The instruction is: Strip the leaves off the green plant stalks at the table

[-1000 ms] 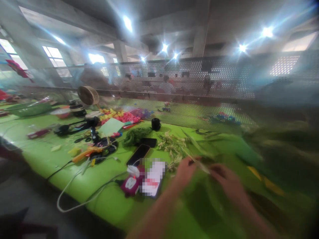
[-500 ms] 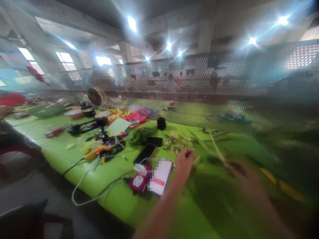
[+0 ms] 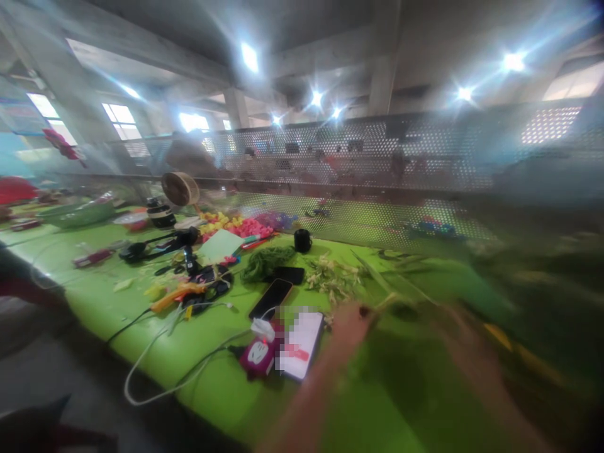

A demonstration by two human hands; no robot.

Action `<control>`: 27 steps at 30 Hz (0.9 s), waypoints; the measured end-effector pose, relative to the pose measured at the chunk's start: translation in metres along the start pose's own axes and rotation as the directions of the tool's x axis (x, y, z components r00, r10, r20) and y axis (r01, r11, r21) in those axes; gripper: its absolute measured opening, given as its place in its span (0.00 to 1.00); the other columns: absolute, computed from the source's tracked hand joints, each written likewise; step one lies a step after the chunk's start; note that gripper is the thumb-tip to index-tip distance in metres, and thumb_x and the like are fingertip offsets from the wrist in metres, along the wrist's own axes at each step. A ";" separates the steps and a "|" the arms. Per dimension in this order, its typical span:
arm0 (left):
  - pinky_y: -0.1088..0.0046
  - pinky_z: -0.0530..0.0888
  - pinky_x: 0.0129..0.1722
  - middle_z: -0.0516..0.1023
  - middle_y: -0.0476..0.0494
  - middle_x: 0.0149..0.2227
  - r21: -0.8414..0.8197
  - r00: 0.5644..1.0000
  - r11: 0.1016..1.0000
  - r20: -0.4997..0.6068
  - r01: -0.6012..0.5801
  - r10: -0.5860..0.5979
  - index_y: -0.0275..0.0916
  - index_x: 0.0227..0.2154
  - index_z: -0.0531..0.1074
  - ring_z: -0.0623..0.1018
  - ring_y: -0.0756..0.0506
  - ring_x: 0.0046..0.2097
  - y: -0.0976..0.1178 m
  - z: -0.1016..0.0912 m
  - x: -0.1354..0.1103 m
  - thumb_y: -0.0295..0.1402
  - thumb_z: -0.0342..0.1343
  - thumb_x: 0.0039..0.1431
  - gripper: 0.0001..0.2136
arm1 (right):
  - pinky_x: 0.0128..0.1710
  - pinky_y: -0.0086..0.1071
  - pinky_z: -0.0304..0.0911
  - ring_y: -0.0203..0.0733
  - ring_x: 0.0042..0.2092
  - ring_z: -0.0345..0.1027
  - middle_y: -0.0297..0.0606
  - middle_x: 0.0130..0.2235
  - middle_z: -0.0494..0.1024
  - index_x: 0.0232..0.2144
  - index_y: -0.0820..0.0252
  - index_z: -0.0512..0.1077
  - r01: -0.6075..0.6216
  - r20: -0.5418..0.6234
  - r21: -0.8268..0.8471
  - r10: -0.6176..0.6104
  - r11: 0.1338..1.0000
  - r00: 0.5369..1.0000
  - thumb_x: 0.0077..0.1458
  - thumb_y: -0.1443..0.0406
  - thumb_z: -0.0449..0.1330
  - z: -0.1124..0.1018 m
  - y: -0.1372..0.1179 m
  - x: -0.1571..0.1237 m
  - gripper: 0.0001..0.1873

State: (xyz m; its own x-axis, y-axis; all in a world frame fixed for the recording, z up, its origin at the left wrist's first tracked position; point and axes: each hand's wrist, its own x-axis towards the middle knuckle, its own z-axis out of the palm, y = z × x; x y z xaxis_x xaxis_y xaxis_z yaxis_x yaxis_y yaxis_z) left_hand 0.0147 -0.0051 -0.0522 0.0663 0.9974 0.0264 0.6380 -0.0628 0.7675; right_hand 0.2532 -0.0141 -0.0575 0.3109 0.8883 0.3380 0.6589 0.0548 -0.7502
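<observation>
My left hand [image 3: 350, 324] is closed over the table just right of a lit phone [image 3: 302, 343], its fingertips at the end of a pale green strip [image 3: 389, 299]. Blurred by motion, my right hand [image 3: 455, 324] is farther right, fingers bent together around the lower end of a thin stem-like strip [image 3: 422, 289]. Whether both hands hold one piece or two, I cannot tell. A loose heap of pale yellow-green curled pieces [image 3: 333, 277] lies beyond my left hand. Long green blades [image 3: 370, 269] lie behind the strips.
Left of the phone are a magenta power block [image 3: 258, 357] with cables, a dark phone [image 3: 271, 299] and an orange glue gun [image 3: 179, 294]. Behind stand a black cup [image 3: 302, 240], a green stringy bundle [image 3: 267, 261] and a fan [image 3: 180, 189]. A perforated metal screen [image 3: 330, 214] borders the table.
My left hand has moved slightly down and right, to a pale strip. The strip in my right hand has tipped lower toward the left. The camera view has shifted slightly.
</observation>
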 end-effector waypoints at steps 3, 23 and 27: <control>0.73 0.68 0.37 0.78 0.44 0.34 -0.499 0.993 0.867 0.107 0.014 0.046 0.36 0.37 0.74 0.74 0.47 0.35 -0.003 0.014 -0.001 0.40 0.52 0.57 0.13 | 0.41 0.38 0.66 0.52 0.44 0.72 0.41 0.41 0.81 0.39 0.57 0.76 -0.211 0.197 0.257 0.162 0.943 0.967 0.40 0.48 0.61 0.002 -0.027 -0.012 0.26; 0.73 0.64 0.34 0.72 0.48 0.29 -0.494 0.990 0.869 0.108 -0.021 0.086 0.36 0.29 0.73 0.69 0.47 0.33 0.019 0.033 -0.020 0.39 0.53 0.55 0.10 | 0.32 0.36 0.66 0.47 0.31 0.73 0.38 0.27 0.81 0.24 0.59 0.73 -0.438 0.363 0.417 0.296 0.796 0.883 0.34 0.56 0.66 -0.003 -0.070 -0.031 0.14; 0.73 0.64 0.33 0.71 0.49 0.28 -0.511 0.995 0.859 0.073 -0.019 0.066 0.37 0.28 0.72 0.69 0.47 0.32 0.017 0.038 -0.020 0.37 0.53 0.55 0.08 | 0.35 0.35 0.67 0.47 0.34 0.74 0.38 0.31 0.82 0.29 0.59 0.75 -0.358 0.346 0.498 0.198 0.790 0.917 0.38 0.55 0.65 0.003 -0.060 -0.034 0.16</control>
State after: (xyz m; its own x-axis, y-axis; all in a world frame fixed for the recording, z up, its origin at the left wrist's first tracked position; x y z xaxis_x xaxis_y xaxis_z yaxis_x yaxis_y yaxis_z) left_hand 0.0531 -0.0269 -0.0636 0.1642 0.9860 0.0298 0.1552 -0.0557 0.9863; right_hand 0.2014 -0.0467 -0.0260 0.1782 0.9834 -0.0352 0.0684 -0.0480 -0.9965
